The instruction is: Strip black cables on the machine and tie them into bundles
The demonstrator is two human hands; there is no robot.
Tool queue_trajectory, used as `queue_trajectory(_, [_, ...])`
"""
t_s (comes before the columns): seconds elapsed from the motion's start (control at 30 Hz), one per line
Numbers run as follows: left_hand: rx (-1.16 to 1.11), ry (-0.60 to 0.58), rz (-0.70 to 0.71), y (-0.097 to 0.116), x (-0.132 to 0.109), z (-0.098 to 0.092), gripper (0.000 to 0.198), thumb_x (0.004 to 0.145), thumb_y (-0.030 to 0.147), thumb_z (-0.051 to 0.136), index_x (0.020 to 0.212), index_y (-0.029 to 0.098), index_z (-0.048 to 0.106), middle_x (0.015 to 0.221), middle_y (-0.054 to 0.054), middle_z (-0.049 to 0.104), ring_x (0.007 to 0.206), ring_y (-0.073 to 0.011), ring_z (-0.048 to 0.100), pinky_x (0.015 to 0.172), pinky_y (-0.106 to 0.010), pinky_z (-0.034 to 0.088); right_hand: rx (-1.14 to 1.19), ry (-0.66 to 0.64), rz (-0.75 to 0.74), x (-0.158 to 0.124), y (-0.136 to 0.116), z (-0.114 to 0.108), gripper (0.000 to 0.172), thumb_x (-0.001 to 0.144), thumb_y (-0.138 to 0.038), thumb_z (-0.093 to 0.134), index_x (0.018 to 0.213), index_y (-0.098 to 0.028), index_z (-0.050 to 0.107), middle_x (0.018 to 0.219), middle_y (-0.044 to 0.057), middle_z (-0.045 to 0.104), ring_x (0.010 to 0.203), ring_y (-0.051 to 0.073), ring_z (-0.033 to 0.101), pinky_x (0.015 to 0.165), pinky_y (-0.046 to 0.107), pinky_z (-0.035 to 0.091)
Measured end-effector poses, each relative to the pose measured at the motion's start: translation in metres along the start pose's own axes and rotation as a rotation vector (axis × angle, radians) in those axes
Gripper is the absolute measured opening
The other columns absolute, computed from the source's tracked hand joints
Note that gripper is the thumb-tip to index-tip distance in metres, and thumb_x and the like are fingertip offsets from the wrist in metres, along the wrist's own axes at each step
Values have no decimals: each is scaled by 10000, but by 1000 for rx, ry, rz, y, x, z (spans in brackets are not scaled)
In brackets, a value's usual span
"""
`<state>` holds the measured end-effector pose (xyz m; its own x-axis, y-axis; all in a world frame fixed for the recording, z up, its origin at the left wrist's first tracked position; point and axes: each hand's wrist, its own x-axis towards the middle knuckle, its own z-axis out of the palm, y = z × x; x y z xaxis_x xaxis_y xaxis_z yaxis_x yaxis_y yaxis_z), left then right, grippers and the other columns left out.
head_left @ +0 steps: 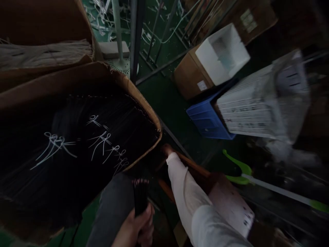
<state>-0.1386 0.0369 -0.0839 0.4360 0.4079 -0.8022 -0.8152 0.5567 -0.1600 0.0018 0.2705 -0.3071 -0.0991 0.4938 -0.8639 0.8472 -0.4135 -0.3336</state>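
My left hand [144, 223], at the bottom of the view, is closed around a bundle of black wires [141, 195]. Copper-coloured ends show at the top of the bundle. My right arm reaches forward in a pale sleeve, and my right hand [167, 149] is in dark shadow near a brown wooden edge [195, 166]. Its fingers are too dark to make out. Left of both hands, a large cardboard box [147, 108] holds many black wires [84, 181], with several bundles tied by thin white ties [104, 139].
Behind stands another box with pale strands [46, 55]. At the right are a white foam box [223, 56], a blue crate [208, 118], a white woven sack [249, 103] and a green-ended grabber stick [277, 190]. Metal posts [136, 41] rise from the green floor.
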Motion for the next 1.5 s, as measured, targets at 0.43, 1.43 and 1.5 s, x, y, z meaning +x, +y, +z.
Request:
queue_trajectory(0.43, [299,-247,491,-27,-83,32,242,779,337,641,853,146,513,565,98,272,405,-2,181,396,-158,169,347,-395,-418,-280,-63,-97,293,818,-251,476,1007,-118,655,1069,145,678,927,190,670,581,172,462])
queue_trajectory(1.43, [958,-259,1150,-265,-140,140,292,721,416,680,788,140,613,684,-25,624,467,-58,412,437,-193,281,304,457,-1170,-571,184,-39,267,867,-376,506,946,-219,707,703,28,640,573,138,606,557,245,454])
queue_trajectory(1.5, [993,-262,1141,-274,-140,144,279,731,408,675,792,141,622,701,-39,643,514,-76,449,458,-192,312,170,667,-1253,-586,200,-53,259,881,-360,499,990,-258,710,761,42,629,688,154,608,636,260,453])
